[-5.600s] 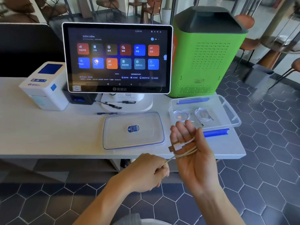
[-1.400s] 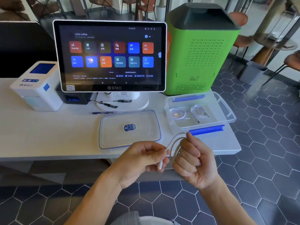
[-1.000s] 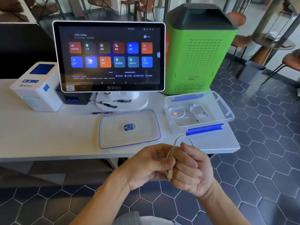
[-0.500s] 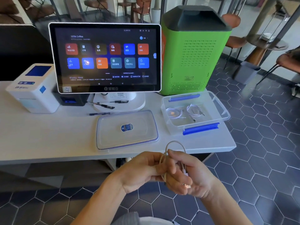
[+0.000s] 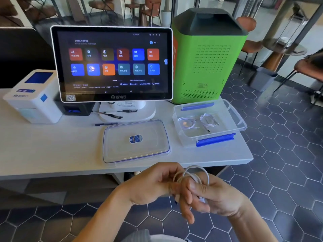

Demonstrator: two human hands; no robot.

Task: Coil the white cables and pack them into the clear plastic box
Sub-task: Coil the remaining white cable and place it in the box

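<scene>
Below the table's front edge, my left hand [image 5: 153, 184] and my right hand [image 5: 215, 198] meet around a small coil of white cable [image 5: 194, 173]. Both hands pinch the coil; its loops rise above my fingers and a white plug end shows under my right palm. The clear plastic box [image 5: 234, 117] with blue clips stands open on the table's right end. Two coiled white cables lie inside it, one on the left [image 5: 187, 123] and one on the right [image 5: 208, 120]. The box's clear lid [image 5: 136, 142] lies flat left of it.
A touchscreen terminal [image 5: 113, 63] stands behind the lid, with a white printer [image 5: 33, 96] to its left and a green machine [image 5: 208, 55] behind the box. Pens [image 5: 108, 116] lie at the terminal's base. Dark hexagon floor tiles lie below and to the right.
The cable was wrapped around my right hand's fingers, then slid off into a free coil. Both hands now hold that coil a little further right, with my right fingers opened more.
</scene>
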